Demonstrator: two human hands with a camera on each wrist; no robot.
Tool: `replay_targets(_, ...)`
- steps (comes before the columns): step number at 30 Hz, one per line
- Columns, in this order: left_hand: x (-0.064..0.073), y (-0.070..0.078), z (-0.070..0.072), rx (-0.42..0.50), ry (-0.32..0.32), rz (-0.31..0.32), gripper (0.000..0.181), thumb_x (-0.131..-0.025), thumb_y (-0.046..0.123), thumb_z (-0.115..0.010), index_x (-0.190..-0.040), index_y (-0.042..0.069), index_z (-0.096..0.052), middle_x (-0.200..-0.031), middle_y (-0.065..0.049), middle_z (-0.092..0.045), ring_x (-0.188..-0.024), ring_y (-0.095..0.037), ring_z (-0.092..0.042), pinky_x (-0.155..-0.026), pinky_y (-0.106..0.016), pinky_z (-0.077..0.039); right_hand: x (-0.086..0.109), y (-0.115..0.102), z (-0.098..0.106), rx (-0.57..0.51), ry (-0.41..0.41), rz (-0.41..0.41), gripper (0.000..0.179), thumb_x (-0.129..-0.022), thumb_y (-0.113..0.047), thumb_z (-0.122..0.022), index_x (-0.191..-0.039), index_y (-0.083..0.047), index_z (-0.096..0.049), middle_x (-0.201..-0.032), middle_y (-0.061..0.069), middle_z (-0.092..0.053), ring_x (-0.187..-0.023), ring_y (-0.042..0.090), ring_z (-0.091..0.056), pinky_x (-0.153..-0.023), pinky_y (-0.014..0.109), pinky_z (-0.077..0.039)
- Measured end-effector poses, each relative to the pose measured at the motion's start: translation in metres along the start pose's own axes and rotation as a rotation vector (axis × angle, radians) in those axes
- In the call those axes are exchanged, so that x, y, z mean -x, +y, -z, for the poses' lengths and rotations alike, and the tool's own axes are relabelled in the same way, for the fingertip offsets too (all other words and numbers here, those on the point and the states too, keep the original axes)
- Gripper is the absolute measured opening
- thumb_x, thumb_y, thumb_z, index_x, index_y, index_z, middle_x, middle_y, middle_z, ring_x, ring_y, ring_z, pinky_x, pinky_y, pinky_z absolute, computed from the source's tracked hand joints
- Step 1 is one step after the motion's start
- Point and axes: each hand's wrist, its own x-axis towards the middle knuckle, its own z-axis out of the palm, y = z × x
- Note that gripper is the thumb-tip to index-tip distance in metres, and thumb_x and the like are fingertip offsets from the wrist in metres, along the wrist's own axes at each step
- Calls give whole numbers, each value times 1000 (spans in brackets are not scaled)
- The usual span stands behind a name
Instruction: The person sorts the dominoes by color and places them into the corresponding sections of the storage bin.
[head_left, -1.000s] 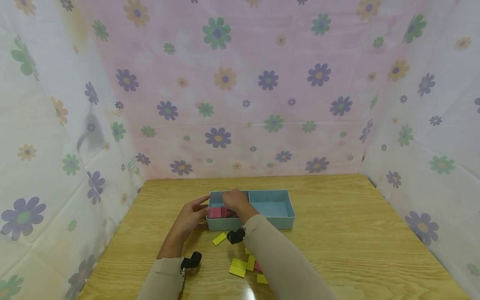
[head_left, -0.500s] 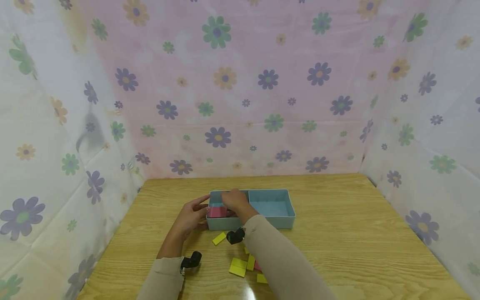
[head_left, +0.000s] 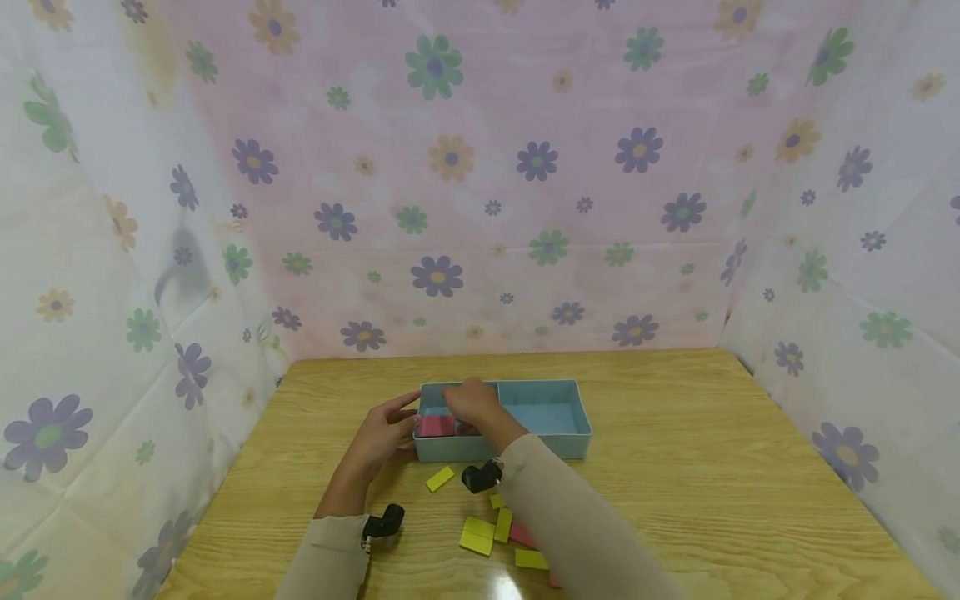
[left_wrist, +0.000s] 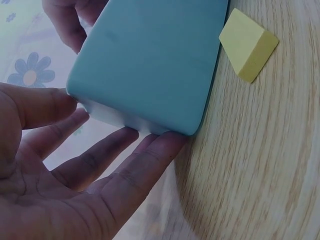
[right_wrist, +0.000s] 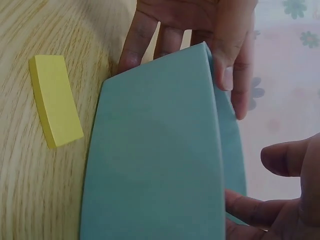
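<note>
A light blue two-compartment box (head_left: 543, 446) stands on the table. My left hand (head_left: 381, 433) rests against its left end, thumb at the front corner and fairly straight fingers spread along the end wall, as the left wrist view shows. My right hand (head_left: 474, 402) reaches down into the left compartment. In the right wrist view its thumb stands apart from the fingers, whose tips are hidden behind the box wall. Pink blocks (head_left: 437, 426) lie in that compartment, beside the right fingers; whether the fingers touch them is hidden.
Before the box lie a single yellow block (head_left: 440, 478), several more yellow blocks (head_left: 477, 535) and pink blocks (head_left: 522, 536), partly under the right sleeve. The right compartment (head_left: 542, 412) shows its bare floor. Flowered cloth (head_left: 480, 208) surrounds the wooden table (head_left: 660, 467).
The pink pieces at the left of the compartment have shifted and now look closed up. The right forearm has moved slightly right, uncovering more blocks. The left hand stays put.
</note>
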Motion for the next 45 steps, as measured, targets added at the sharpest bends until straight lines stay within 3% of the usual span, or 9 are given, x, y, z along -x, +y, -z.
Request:
replay_targets(5,-2,-2,-1,0,0,-2,52,-105,7,-56,-156,16,-48,-150,-29,-51,-123,-48,-63,-82,-58,-61,3,7,9,-58,-29,65,61,-104,-38,-59,-149,1,-49,-132,18,-63,-89,32,-73,-75,43,-63)
replay_targets(10,-3,-4,-2,4,-11,2,52,-106,8,-56,-157,16,-47,-150,-29,-51,-122,-47,-65,-82,-57,-62,14,17,24,-68,-69,144,51,-104,-37,-61,-138,1,-59,-121,18,-68,-95,31,-74,-81,45,-63)
replay_targets(16,0,-5,-3,-15,2,12,52,-106,8,-56,-156,16,-48,-150,-29,-51,-122,-47,-64,-82,-56,-62,34,22,34,-70,-92,236,38,-103,-34,-63,-125,-4,-69,-123,15,-69,-101,30,-73,-86,46,-62)
replay_targets(24,1,-6,-2,-35,18,13,52,-105,8,-56,-156,17,-48,-153,-28,-49,-125,-48,-62,-84,-58,-61,51,39,43,-68,25,364,22,-104,-31,-63,-121,-21,-72,-115,1,-71,-101,23,-70,-81,39,-58)
replay_targets(28,1,-5,-1,-17,10,18,53,-106,10,-56,-157,19,-47,-154,-28,-48,-126,-47,-62,-85,-58,-61,60,48,49,-82,62,405,19,-103,-27,-64,-118,-21,-73,-110,1,-73,-95,18,-70,-78,37,-58)
replay_targets(32,0,-4,-1,-13,4,13,53,-106,10,-56,-157,19,-46,-155,-28,-47,-128,-47,-61,-86,-58,-60,67,58,56,-112,73,432,20,-102,-28,-65,-119,-20,-73,-109,3,-74,-95,24,-71,-83,44,-61)
replay_targets(37,-1,-3,0,-24,15,8,52,-106,10,-56,-156,20,-48,-155,-27,-47,-130,-48,-59,-86,-59,-60,76,71,67,-135,12,476,25,-103,-31,-66,-121,-15,-72,-112,10,-73,-102,34,-72,-88,46,-61)
replay_targets(42,-2,-2,0,-41,27,8,51,-106,10,-56,-156,21,-49,-154,-27,-48,-130,-47,-59,-87,-58,-60,84,84,77,-105,-72,532,30,-104,-32,-63,-121,-8,-71,-115,19,-71,-103,34,-71,-85,38,-62)
replay_targets(45,-3,1,1,-42,27,12,52,-106,10,-56,-156,21,-48,-154,-26,-48,-130,-46,-59,-88,-58,-60,87,89,81,-107,-107,532,34,-105,-33,-62,-122,-4,-70,-115,22,-71,-103,35,-71,-85,41,-62)
